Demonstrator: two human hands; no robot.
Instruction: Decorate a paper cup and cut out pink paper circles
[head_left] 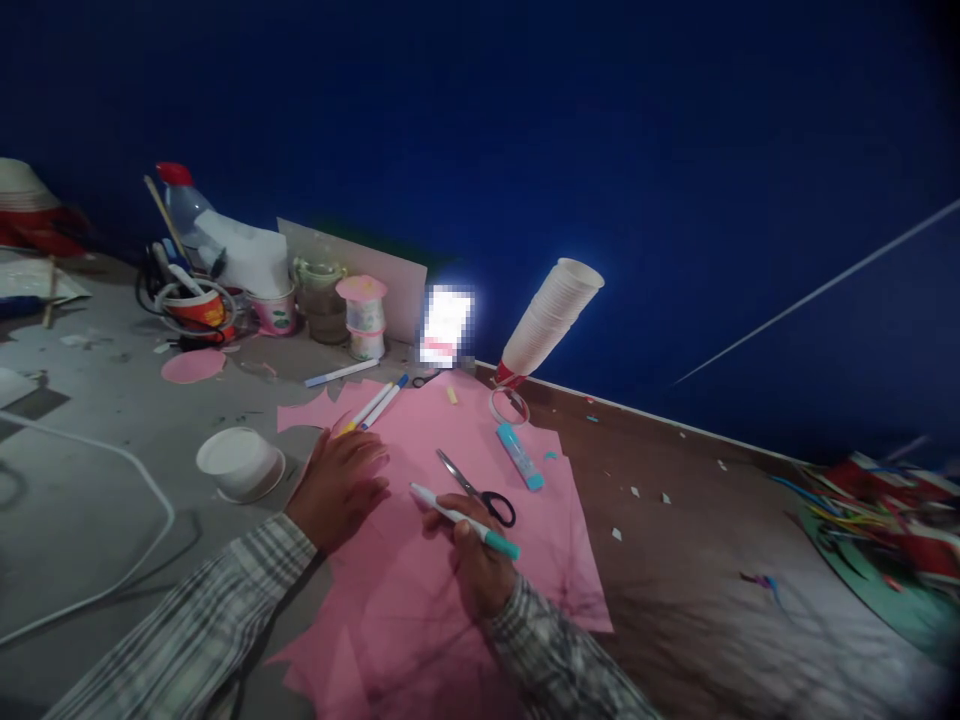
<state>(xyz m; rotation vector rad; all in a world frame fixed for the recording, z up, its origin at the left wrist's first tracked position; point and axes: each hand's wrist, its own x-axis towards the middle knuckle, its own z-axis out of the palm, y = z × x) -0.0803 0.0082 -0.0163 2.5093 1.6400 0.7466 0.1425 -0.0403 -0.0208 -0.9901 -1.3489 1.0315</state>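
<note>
My right hand (480, 570) grips a white marker pen (454, 514) with a teal end, its tip pointing up and left above pink paper (405, 590). My left hand (337, 490) rests palm down on the paper's left side, fingers stretched out and holding nothing. Just beyond the pen lie scissors (459, 472) with black handles. A turquoise tube with a clear middle (519, 457) is to their right. Near my left fingers are two white pens, one with a yellow end (369, 407) and one with a blue end (385, 402). An upturned white paper cup (238, 463) stands left of that hand.
A leaning stack of paper cups (551, 318) and a tape roll (509, 405) stand near the blue wall (675, 150). A bright phone-like screen (446, 325), a jar (322, 305) and a pen-filled cup (196, 312) line the back. A white cable (142, 470) curves at left.
</note>
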